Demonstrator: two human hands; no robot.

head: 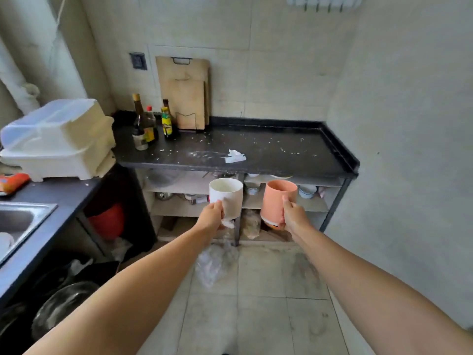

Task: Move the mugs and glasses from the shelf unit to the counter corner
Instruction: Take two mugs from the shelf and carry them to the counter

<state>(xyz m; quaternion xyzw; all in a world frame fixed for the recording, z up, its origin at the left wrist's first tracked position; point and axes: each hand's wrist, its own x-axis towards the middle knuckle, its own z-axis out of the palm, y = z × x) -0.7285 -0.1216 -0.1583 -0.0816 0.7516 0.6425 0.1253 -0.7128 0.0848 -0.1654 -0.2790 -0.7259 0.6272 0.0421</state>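
My left hand [212,216] grips a white mug [227,198] by its side, held upright in the air in front of the shelf unit [317,207]. A pink mug [276,201], also upright, is held in my right hand [294,216]. Both mugs hang just below the front edge of the black counter [268,147], whose far right corner meets the tiled wall. Small bowls and cups [307,191] stand on the upper shelf behind the mugs.
Sauce bottles [147,126] and leaning wooden cutting boards [185,98] stand at the counter's back left. A crumpled white paper [234,156] lies mid-counter. A cream dish-rack box [58,139] and steel sink [20,221] are on the left. A plastic bag [215,265] lies on the floor.
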